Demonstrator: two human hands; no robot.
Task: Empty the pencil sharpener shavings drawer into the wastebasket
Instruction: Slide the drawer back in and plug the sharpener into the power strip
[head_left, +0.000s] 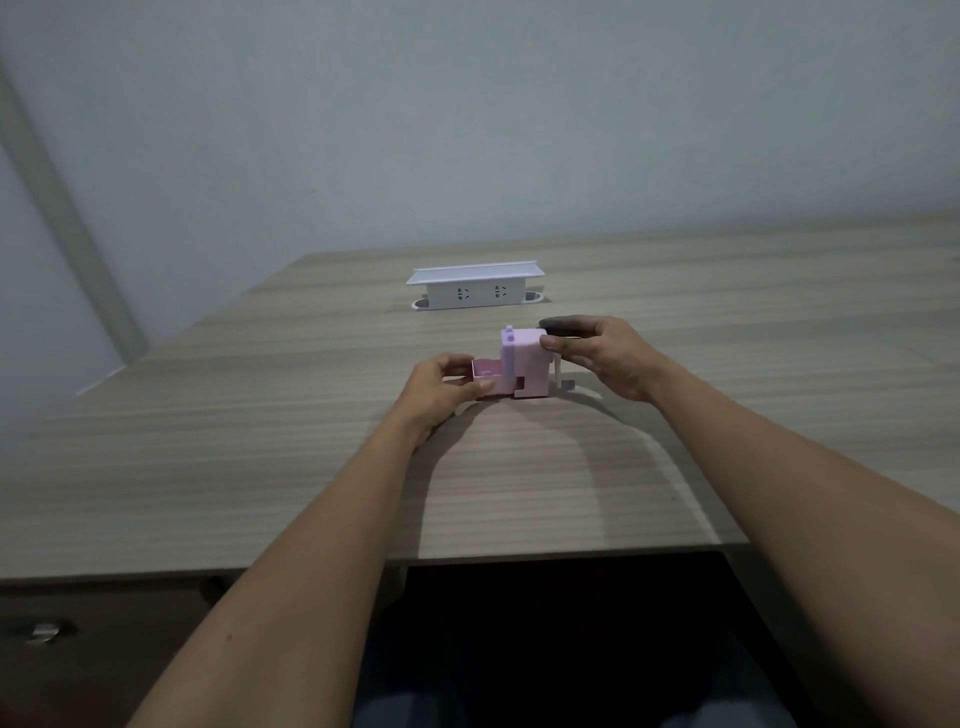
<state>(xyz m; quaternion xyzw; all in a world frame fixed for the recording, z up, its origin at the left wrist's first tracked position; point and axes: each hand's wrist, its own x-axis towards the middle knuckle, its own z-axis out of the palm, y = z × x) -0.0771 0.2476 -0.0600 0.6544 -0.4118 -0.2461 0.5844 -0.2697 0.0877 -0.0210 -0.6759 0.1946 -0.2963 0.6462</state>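
A small pink pencil sharpener (525, 358) stands on the wooden desk (260, 441), a white crank at its right side. Its pink shavings drawer (488, 375) sticks out to the left, partly pulled from the body. My left hand (441, 387) pinches the drawer between thumb and fingers. My right hand (597, 353) grips the top right of the sharpener body. No wastebasket is in view.
A white pop-up power socket box (475, 287) rises from the desk behind the sharpener. The desk's front edge runs across the lower view, with a dark drawer front and metal handle (44, 631) below at left. A pale wall stands behind.
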